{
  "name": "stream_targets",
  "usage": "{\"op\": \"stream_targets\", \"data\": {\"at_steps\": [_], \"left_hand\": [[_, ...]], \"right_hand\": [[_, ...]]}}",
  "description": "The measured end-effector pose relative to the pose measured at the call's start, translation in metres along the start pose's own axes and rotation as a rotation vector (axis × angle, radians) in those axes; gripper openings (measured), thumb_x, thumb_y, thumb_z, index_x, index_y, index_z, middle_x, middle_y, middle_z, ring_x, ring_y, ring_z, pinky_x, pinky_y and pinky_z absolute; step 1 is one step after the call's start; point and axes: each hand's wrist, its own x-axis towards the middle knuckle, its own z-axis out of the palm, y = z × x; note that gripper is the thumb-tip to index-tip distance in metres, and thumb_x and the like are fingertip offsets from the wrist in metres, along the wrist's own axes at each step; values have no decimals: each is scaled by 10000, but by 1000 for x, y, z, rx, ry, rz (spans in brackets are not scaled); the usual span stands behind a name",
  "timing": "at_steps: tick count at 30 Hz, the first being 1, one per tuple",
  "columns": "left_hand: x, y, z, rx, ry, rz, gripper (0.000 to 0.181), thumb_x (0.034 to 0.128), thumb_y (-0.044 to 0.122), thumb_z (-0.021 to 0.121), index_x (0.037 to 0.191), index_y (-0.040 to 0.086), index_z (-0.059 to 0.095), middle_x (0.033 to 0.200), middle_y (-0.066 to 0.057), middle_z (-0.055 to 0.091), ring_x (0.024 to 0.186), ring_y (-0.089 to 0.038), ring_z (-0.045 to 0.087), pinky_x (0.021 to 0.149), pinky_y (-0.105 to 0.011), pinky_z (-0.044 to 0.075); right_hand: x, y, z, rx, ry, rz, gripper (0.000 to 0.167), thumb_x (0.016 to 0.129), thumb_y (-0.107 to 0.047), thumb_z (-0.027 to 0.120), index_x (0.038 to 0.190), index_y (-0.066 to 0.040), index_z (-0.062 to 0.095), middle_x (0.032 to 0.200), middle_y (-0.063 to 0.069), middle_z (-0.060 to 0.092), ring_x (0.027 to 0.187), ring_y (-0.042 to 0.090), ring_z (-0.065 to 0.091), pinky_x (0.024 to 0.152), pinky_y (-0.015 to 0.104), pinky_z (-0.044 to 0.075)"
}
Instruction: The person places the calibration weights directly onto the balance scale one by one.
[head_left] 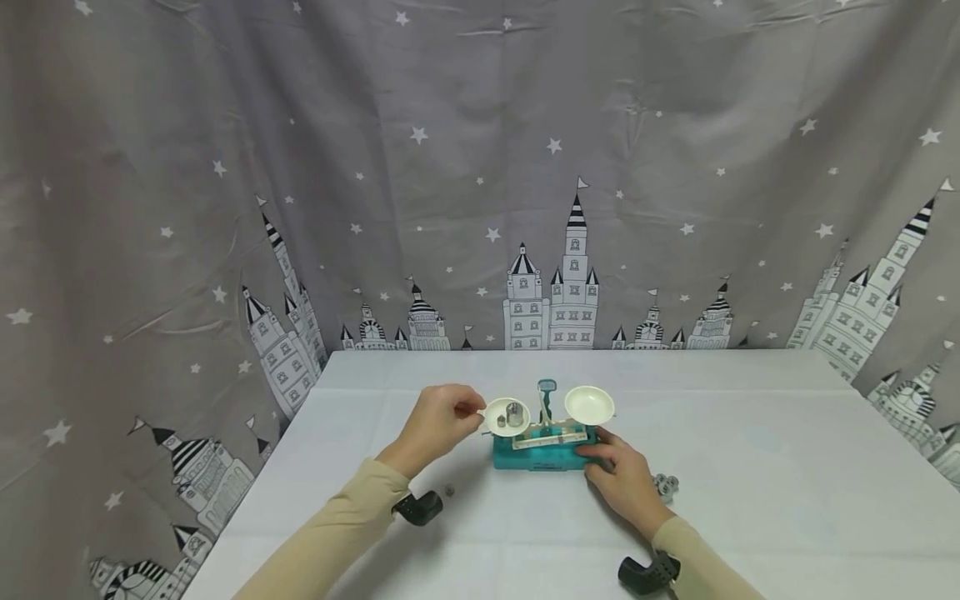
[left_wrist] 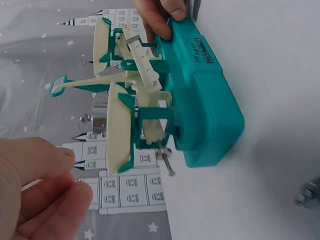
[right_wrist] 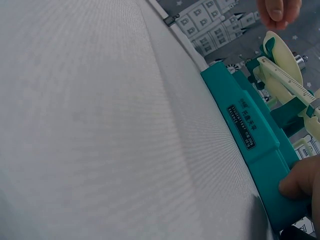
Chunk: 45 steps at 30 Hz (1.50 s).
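A teal balance scale (head_left: pixel 546 457) stands on the table with two cream pans. On its left pan (head_left: pixel 495 408) sit a larger metal weight (head_left: pixel 514 414) and a small one (head_left: pixel 501 421); the right pan (head_left: pixel 589 405) holds nothing and sits higher. My left hand (head_left: pixel 442 421) hovers beside the left pan, fingers bent and fingertips close together; in the left wrist view the hand (left_wrist: pixel 47 190) shows nothing between thumb and fingers. With thumb and fingers my right hand (head_left: pixel 622 482) grips the right end of the base, also seen in the right wrist view at the base (right_wrist: pixel 255 145).
Several metal weights (head_left: pixel 666 486) stand together on the white table (head_left: pixel 750 467), right of my right hand. One small weight (head_left: pixel 449 490) lies near my left wrist. A grey curtain (head_left: pixel 450 167) printed with castles and stars hangs behind the table.
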Motion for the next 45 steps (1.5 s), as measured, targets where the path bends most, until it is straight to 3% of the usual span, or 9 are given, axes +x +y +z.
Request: {"op": "stream_targets", "data": {"at_steps": [9,15,23,33,40,45], "left_hand": [[-24,-13,-13,7,14,-70,119,781,-47,765,858,44,755,832,-71,767,723,-126,700,672,-194,590],[-36,-23,-14,5,28,-123,119,768,-48,779,844,41,757,805,-48,759,701,-99,685,663,-194,588],[-54,-35,-5,-44,11,-144,169,768,-73,758,921,-2,772,894,-142,787,742,-163,733,688,-209,610],[-70,-41,8,-51,-14,-192,169,774,-76,764,917,15,778,911,-103,795,774,-196,756,696,-207,613],[-78,-43,14,-33,-78,-225,159,788,-37,759,924,37,795,953,-106,801,822,-204,769,719,-218,619],[-83,-45,18,2,-137,-219,147,776,4,788,911,60,803,938,-76,806,900,-227,773,786,-292,632]], "right_hand": [[1,0,0,-1,-1,-13,233,848,9,656,1019,-70,793,1469,279,546,1387,492,496,1129,606,438],[2,2,1,0,1,-22,226,857,4,657,1025,-67,790,1471,280,544,1390,492,493,1128,592,445],[1,3,0,-4,-3,-15,230,861,1,656,1033,-72,790,1479,277,538,1397,491,485,1134,596,437],[1,1,0,0,-8,-1,230,859,1,659,1027,-82,793,1483,269,538,1400,487,485,1141,602,427],[0,0,0,-2,-7,8,224,864,-8,659,1024,-89,794,1482,267,539,1398,486,486,1132,593,441],[-1,0,0,0,-8,9,224,868,-9,658,1027,-89,792,1484,270,536,1400,487,483,1129,591,444]]}}
